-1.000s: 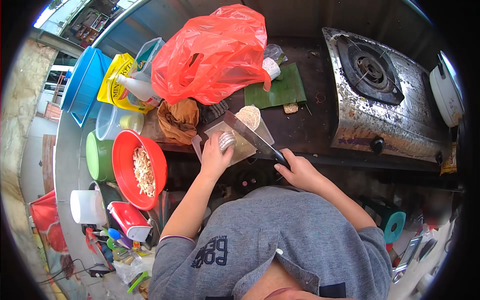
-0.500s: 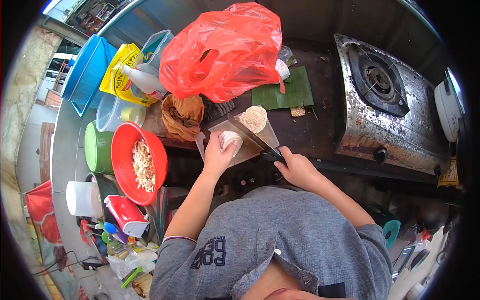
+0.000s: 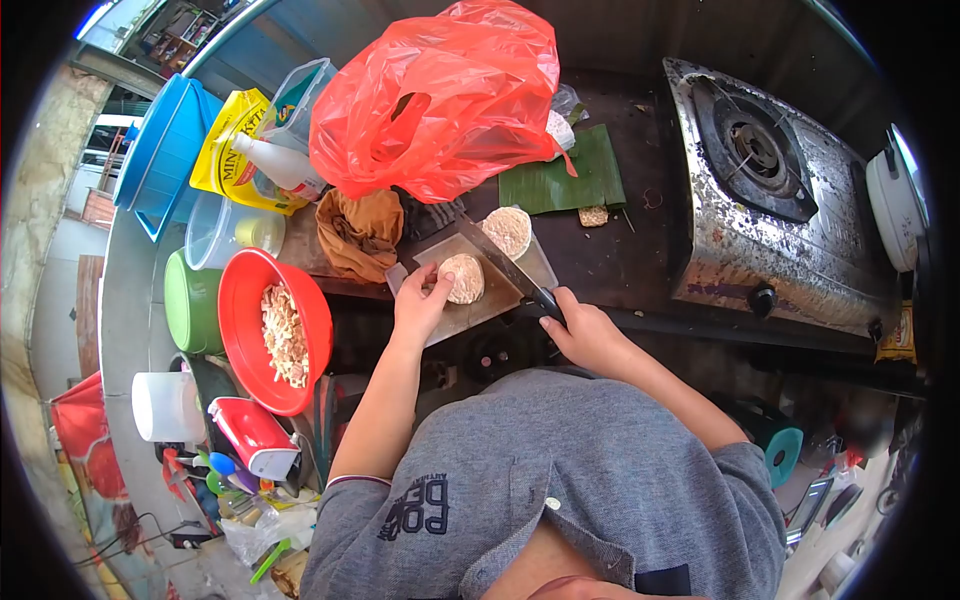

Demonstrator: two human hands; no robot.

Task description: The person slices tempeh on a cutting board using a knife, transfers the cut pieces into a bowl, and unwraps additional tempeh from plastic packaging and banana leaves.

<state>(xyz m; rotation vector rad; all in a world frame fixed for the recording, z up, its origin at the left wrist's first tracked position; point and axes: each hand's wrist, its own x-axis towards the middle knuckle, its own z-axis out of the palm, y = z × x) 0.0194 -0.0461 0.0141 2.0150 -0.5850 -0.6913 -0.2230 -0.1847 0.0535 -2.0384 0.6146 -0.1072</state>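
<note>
Round piece (image 3: 464,279) turned face-up, left hand (image 3: 418,303) holding edge; right hand (image 3: 580,330) gripping knife (image 3: 503,262).

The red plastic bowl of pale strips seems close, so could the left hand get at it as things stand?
Probably yes: nothing seems to stand between the left hand and the red plastic bowl, though that hand is on a round, whitish slab.

cutting board (image 3: 462,322) as landmark. right of it: strip of dark counter (image 3: 610,270), hand-passable, ending at gas stove (image 3: 735,255). beyond it: flat leaf (image 3: 565,175), low; bulky red bag (image 3: 430,110) blocks farther left. left of it: crumpled brown cloth (image 3: 360,235), then red basin (image 3: 245,335). across it: knife blade (image 3: 498,258), a barrier.
</note>
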